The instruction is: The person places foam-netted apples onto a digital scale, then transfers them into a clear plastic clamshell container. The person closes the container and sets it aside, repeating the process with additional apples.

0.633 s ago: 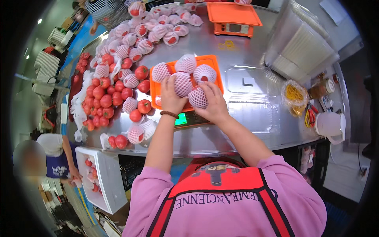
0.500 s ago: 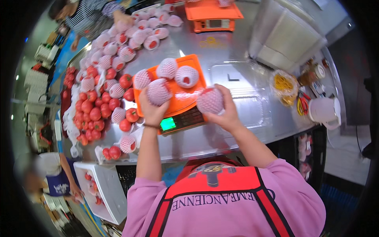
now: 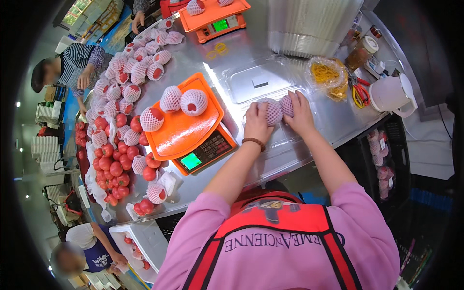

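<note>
Both of my hands are low over a clear plastic clamshell box that lies opened out on the metal table. My left hand is closed round a red fruit in a pink foam net. Right beside it, my right hand grips a second foam-netted fruit. The two fruits touch or nearly touch; their undersides are hidden. To the left, three more netted fruits rest on the orange pan of a scale with a lit green display.
Loose red fruits and netted ones cover the table's left side. A second orange scale stands at the back. Stacked clear boxes, yellow rubber bands, red-handled pliers and a white jug line the right. Co-workers stand left.
My hands have moved right, from the scale to the clear box, each carrying a netted fruit. Three netted fruits stay on the pan. The view has shifted too.
</note>
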A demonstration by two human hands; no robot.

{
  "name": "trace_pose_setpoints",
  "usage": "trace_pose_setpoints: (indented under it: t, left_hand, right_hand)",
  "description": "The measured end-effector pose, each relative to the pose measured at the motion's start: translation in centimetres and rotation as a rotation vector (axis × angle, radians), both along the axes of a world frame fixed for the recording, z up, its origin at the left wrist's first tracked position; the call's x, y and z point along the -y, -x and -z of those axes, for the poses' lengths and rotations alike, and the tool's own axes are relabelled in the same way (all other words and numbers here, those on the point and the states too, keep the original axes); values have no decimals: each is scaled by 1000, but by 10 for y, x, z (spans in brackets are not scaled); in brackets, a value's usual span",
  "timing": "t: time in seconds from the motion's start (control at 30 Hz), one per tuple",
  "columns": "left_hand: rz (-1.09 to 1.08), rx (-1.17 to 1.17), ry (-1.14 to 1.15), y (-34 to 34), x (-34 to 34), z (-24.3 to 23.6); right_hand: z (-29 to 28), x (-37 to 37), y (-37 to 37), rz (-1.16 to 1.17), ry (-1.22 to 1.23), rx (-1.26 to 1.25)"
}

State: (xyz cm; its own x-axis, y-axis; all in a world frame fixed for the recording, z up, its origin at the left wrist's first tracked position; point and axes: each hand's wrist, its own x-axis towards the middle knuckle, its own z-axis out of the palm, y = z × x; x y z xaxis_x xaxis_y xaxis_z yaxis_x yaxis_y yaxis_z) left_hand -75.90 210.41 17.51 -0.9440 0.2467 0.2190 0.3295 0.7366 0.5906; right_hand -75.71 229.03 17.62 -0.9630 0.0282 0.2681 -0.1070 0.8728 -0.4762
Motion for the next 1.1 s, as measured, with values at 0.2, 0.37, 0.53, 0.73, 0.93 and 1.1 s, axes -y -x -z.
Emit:
trace_pose_setpoints:
  t: [0.2, 0.37, 0.53, 0.73, 0.93, 1.1]
  left_hand:
    - [68, 118, 209, -11, 13, -32]
    - [-47, -265, -139, -16, 104, -83]
    - [-382, -411, 62, 21, 213, -108]
    - [-239, -121, 389, 77, 224, -103]
    - [-240, 24, 474, 100, 223, -116]
    - [175, -105, 31, 51, 136, -128]
  right_hand:
    - [-17, 6, 2, -9, -54, -4]
    - [-73, 59, 29, -289, 316, -48]
    - [-96, 186, 58, -562, 248, -163]
    - [-88, 208, 73, -567, 341, -45]
    - [-82, 71, -18, -325, 481, 150]
    - [-59, 4, -59, -228, 281, 547]
